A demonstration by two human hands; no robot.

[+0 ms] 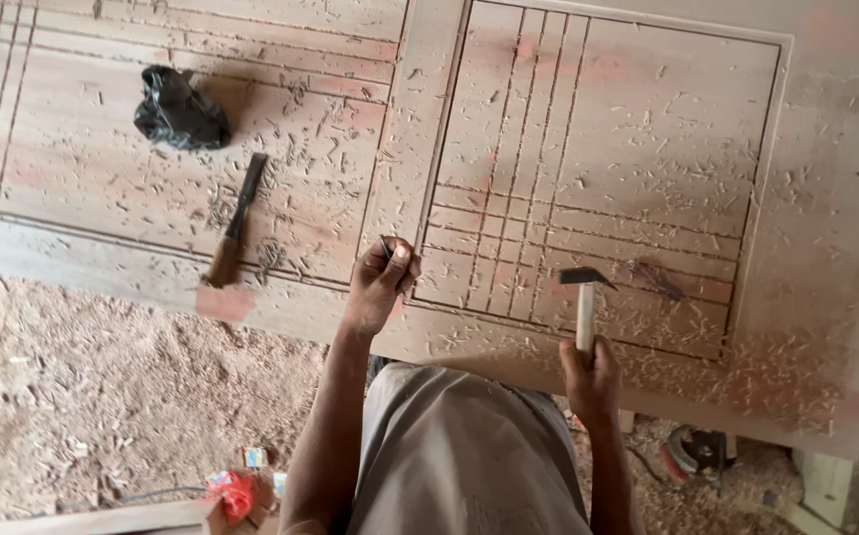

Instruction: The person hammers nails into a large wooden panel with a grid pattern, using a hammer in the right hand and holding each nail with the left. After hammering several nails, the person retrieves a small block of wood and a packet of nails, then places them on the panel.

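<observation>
Grey-trousered legs (459, 456) fill the near middle of the head view, with both forearms reaching away from them to a large carved wooden door panel (826, 198) lying flat like a table top. Closed around the pale handle of a small hammer (585, 297), the right hand (591, 381) sits at the panel's near edge; the dark hammer head points left and hangs just over the near grooves of the right-hand recessed field. Further left, the left hand (380, 287) is curled tight on a thin dark chisel (387, 248), pinched between thumb and fingers, on the raised rail between the two carved fields; whether its tip touches the wood cannot be told. Parallel grooves (538, 149) run far to near and cross others running left to right inside the right field, and wood chips (647, 327) lie scattered all over the surface. Well to the left rests a second chisel with a wooden handle (236, 223), blade pointing far, and beyond it a crumpled black plastic bag (180, 111). A small dark tool (655, 279) lies just right of the hammer head. Sawdust (103, 386) covers the floor at near left, where a red object (234, 492) sits.
</observation>
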